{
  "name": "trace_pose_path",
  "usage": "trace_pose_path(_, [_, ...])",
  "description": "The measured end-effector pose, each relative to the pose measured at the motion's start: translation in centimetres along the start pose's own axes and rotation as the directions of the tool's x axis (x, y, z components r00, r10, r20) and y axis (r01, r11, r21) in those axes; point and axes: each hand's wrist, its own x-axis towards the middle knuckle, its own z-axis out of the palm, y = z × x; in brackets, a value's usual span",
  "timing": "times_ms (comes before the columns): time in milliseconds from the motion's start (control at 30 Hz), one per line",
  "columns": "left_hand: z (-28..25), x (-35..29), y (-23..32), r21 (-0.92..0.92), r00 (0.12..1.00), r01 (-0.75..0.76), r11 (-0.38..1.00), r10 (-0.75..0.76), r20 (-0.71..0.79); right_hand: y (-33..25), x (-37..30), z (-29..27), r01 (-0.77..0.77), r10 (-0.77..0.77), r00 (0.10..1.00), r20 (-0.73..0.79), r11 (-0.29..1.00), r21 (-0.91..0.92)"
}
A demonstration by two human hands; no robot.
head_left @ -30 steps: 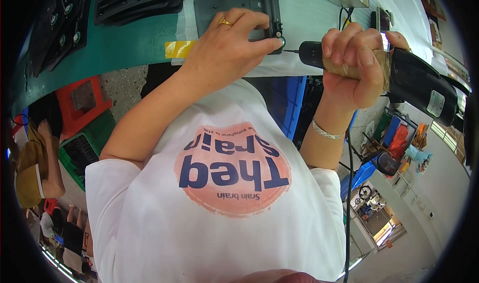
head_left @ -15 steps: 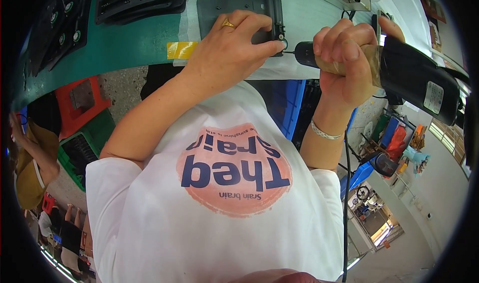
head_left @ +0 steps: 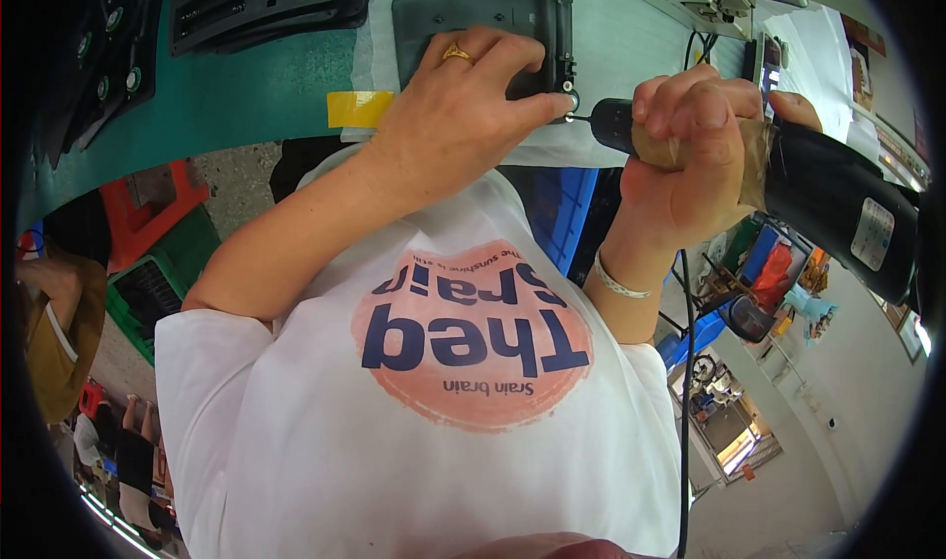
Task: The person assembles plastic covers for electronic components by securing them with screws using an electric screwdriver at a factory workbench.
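A dark grey plastic housing panel [head_left: 463, 9] lies on the white sheet at the far side of me. My left hand [head_left: 458, 111], with a gold ring, presses over it; its fingers bend across the panel and the thumb rests at the right edge, by small round metal-looking parts [head_left: 569, 86]. My right hand [head_left: 702, 145] is wrapped round a black electric screwdriver [head_left: 838, 195] with brown tape on its grip. The screwdriver lies nearly level, its thin bit pointing left at the panel's near right corner, close to my left thumb. Whether a screw is under the tip, I cannot tell.
Stacked black housings [head_left: 271, 7] and dark parts with round discs [head_left: 108, 66] lie on the green table [head_left: 246, 96]. Yellow tape [head_left: 357, 109] marks the white sheet's edge. A machine [head_left: 690, 2] stands at far right; a black cable [head_left: 684, 401] hangs beside my right arm.
The bit's tip has shifted slightly toward the panel's near corner. Both hands and the panel sit a little farther right in the view, and the right wrist has tilted slightly.
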Motion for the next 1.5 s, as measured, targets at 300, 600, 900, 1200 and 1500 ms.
trace_pose_path(300, [0.1, -0.1, 0.1, -0.011, 1.000, 0.010, 1.000, -0.010, 0.006, -0.6, -0.8, -0.1, 0.045, -0.046, 0.999, -0.012, 0.992, -0.121])
trace_pose_path(600, [-0.1, 0.0, 0.1, -0.011, 1.000, 0.008, 1.000, -0.008, 0.005, -0.5, -1.2, 0.0, 0.069, -0.071, 0.997, -0.018, 0.990, -0.123])
trace_pose_path(900, [-0.1, 0.4, 0.3, -0.028, 1.000, 0.009, 1.000, -0.009, 0.011, 0.1, -0.1, 0.3, 0.036, -0.035, 0.999, 0.004, 0.992, -0.119])
trace_pose_path(1200, [-0.8, 0.7, 0.7, 0.009, 0.999, -0.009, 1.000, 0.008, 0.040, -0.7, 2.0, -3.6, 0.007, -0.009, 0.999, 0.030, 0.999, 0.051])
trace_pose_path(1500, [-1.0, 0.8, 0.8, 0.016, 0.997, -0.033, 0.999, 0.031, 0.070, -0.1, 10.4, -6.1, 0.395, -0.381, 0.873, -0.303, 0.919, -0.017])
